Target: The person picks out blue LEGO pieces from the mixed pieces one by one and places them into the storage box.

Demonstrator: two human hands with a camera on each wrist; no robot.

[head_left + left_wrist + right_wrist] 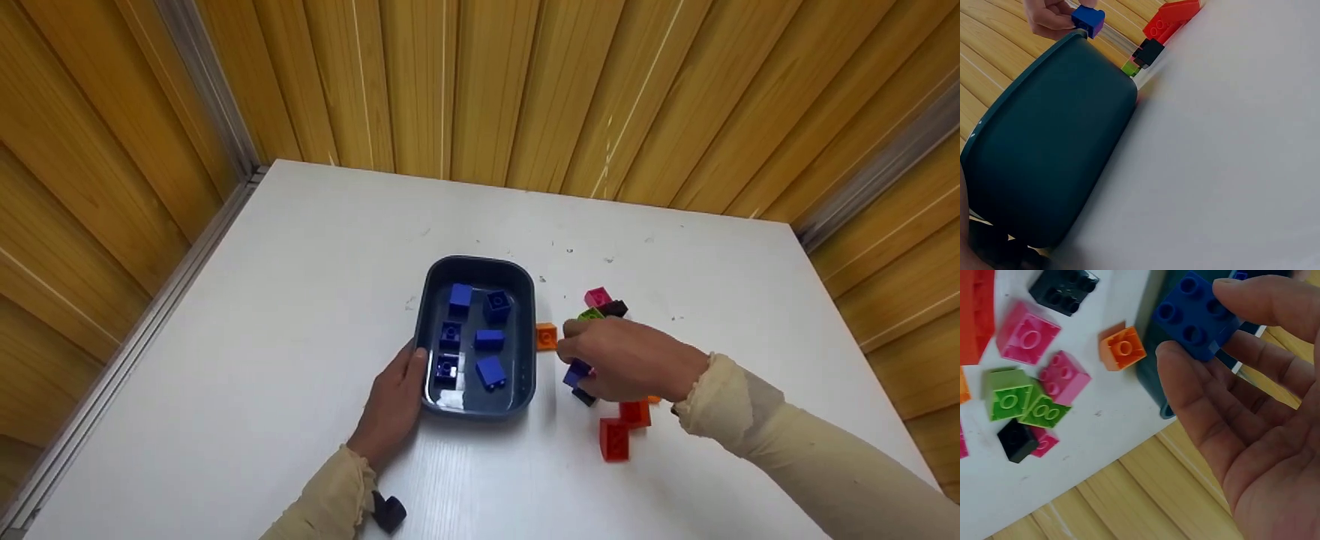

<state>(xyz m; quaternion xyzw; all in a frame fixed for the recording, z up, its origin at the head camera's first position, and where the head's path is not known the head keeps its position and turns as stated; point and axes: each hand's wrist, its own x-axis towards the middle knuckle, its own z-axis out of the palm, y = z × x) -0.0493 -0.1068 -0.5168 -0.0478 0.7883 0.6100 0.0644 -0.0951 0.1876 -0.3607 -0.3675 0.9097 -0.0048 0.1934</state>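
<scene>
A dark blue-green plastic tray [480, 412] stands on the white table with several blue toy bricks [490, 340] spread inside. My left hand [391, 405] holds the tray's left side, its thumb at the rim; its other fingers are mostly hidden. To the right of the tray, my right hand [634, 358] pinches a blue brick [1196, 315] between thumb and fingers, studs showing in the right wrist view. That brick is above the table, near the tray's wall. An orange brick [546, 337] lies close against the tray's right side.
Around and below my right hand lie loose bricks: red [614, 439], pink [1027, 333], green [1009, 395] and black [1063, 291], partly hidden in the head view. Wood-patterned panels [480, 90] enclose the table [337, 247] at the back and sides.
</scene>
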